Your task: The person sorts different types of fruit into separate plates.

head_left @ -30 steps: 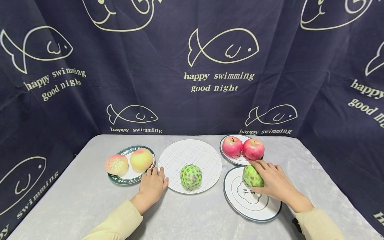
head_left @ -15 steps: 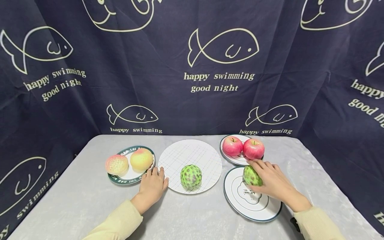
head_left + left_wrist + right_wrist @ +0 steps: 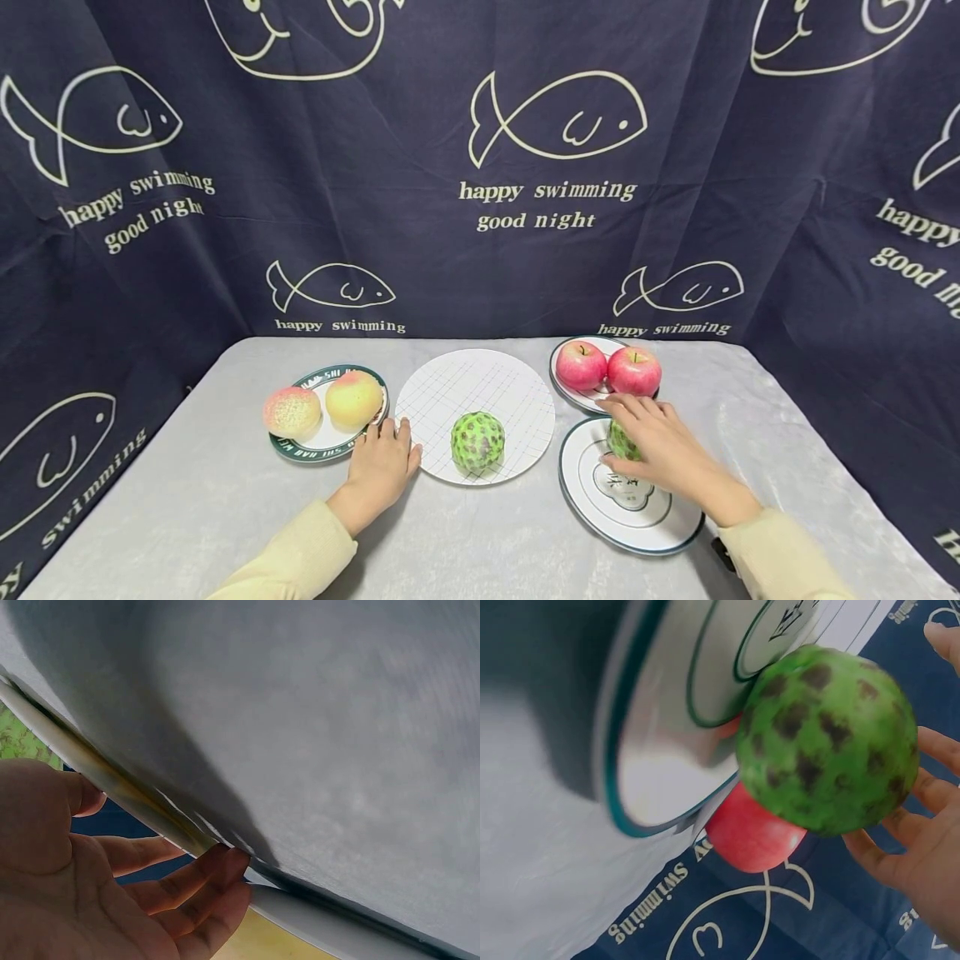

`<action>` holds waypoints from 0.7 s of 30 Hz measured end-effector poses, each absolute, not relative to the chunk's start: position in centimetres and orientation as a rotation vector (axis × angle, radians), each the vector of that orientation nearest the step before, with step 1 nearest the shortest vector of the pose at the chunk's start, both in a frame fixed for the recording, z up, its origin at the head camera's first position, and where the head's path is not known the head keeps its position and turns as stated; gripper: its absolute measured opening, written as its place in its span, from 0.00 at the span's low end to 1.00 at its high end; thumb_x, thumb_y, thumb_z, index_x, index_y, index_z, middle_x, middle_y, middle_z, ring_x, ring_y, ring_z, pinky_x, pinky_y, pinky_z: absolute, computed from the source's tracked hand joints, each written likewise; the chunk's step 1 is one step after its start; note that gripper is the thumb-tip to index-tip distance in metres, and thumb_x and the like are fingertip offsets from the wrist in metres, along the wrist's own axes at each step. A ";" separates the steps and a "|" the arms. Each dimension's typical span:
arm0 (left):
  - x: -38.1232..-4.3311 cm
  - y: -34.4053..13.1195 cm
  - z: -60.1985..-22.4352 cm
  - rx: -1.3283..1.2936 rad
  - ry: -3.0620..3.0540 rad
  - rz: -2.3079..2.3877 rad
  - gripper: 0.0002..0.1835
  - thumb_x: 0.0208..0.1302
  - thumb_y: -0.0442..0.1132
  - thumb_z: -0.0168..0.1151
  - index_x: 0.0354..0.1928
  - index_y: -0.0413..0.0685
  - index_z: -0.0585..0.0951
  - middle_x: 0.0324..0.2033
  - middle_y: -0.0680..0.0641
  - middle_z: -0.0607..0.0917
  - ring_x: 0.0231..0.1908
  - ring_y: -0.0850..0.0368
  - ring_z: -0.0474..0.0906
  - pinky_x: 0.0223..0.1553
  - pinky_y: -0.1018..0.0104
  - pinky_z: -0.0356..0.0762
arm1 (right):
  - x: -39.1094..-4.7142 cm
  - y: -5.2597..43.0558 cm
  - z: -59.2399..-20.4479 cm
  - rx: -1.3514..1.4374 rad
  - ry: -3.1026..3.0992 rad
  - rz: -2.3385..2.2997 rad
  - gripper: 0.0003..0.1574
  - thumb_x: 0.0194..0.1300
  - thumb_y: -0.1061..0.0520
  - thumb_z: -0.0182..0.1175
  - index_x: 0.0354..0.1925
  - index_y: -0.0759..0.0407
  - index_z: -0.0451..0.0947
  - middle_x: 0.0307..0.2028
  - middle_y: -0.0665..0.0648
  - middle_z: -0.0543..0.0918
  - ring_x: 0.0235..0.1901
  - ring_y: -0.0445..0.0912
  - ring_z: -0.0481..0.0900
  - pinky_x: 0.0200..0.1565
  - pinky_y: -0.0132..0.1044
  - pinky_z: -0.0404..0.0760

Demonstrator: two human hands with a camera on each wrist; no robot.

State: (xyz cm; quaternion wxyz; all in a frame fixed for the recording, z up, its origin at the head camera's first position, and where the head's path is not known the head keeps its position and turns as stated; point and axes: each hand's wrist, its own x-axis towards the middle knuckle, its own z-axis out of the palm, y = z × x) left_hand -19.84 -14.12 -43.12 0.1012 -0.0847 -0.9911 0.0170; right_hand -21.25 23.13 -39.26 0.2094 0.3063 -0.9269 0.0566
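Note:
My right hand (image 3: 660,446) is spread around a green custard apple (image 3: 829,742) with brown spots, which rests on a white plate (image 3: 645,529) with a teal rim. In the right wrist view, its thumb stands off the fruit and the fingers lie loosely behind it; whether they touch it I cannot tell. My left hand (image 3: 378,471) lies still, fingers relaxed, at the edges of the round grid-patterned plate (image 3: 468,375) and the green-rimmed oval plate (image 3: 307,452). Another custard apple (image 3: 477,442) sits on the grid-patterned plate.
Two peaches, a pink one (image 3: 292,412) and a yellow one (image 3: 354,398), lie on the oval plate. Behind the right plate, two red apples (image 3: 581,365) share a smaller plate (image 3: 573,398). A grey cloth (image 3: 450,542) covers the table; a dark fish-print curtain (image 3: 420,167) hangs behind.
My right hand has shifted left over the custard apple and its fingers have spread, hiding more of it. The fruit stays in about the same place. My left hand has not moved.

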 end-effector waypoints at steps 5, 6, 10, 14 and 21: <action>-19.8 -14.1 -43.1 -0.248 -2.938 0.043 0.26 0.65 0.49 0.48 0.55 0.35 0.72 0.43 0.36 0.75 0.46 0.39 0.71 0.44 0.49 0.70 | -21.4 22.2 -39.3 0.914 -2.544 0.172 0.42 0.45 0.41 0.67 0.56 0.57 0.70 0.52 0.56 0.74 0.52 0.51 0.70 0.46 0.51 0.67; -19.8 -14.1 -43.0 -0.247 -2.941 0.041 0.26 0.65 0.49 0.48 0.56 0.35 0.72 0.43 0.36 0.75 0.46 0.39 0.71 0.44 0.48 0.70 | -21.4 22.0 -39.3 0.928 -2.539 0.179 0.41 0.46 0.41 0.67 0.56 0.57 0.70 0.52 0.55 0.74 0.53 0.51 0.70 0.47 0.51 0.67; -19.8 -14.1 -43.0 -0.249 -2.949 0.044 0.26 0.65 0.49 0.47 0.56 0.35 0.72 0.43 0.36 0.75 0.46 0.39 0.71 0.44 0.48 0.70 | -21.4 21.3 -39.3 0.972 -2.508 0.182 0.39 0.46 0.42 0.67 0.56 0.56 0.71 0.52 0.54 0.74 0.52 0.51 0.70 0.50 0.51 0.66; -19.8 -14.1 -42.9 -0.253 -2.951 0.049 0.26 0.65 0.49 0.48 0.56 0.35 0.72 0.43 0.35 0.75 0.46 0.39 0.71 0.44 0.48 0.70 | -21.4 20.6 -39.4 1.008 -2.479 0.164 0.38 0.47 0.42 0.66 0.55 0.57 0.71 0.51 0.54 0.74 0.52 0.52 0.71 0.49 0.53 0.68; -19.8 -14.1 -42.8 -0.245 -2.959 0.040 0.26 0.65 0.49 0.47 0.56 0.35 0.72 0.44 0.35 0.75 0.47 0.39 0.71 0.44 0.48 0.70 | -21.4 19.2 -39.4 1.060 -2.478 0.138 0.37 0.49 0.42 0.65 0.55 0.56 0.71 0.51 0.54 0.75 0.51 0.51 0.72 0.48 0.51 0.70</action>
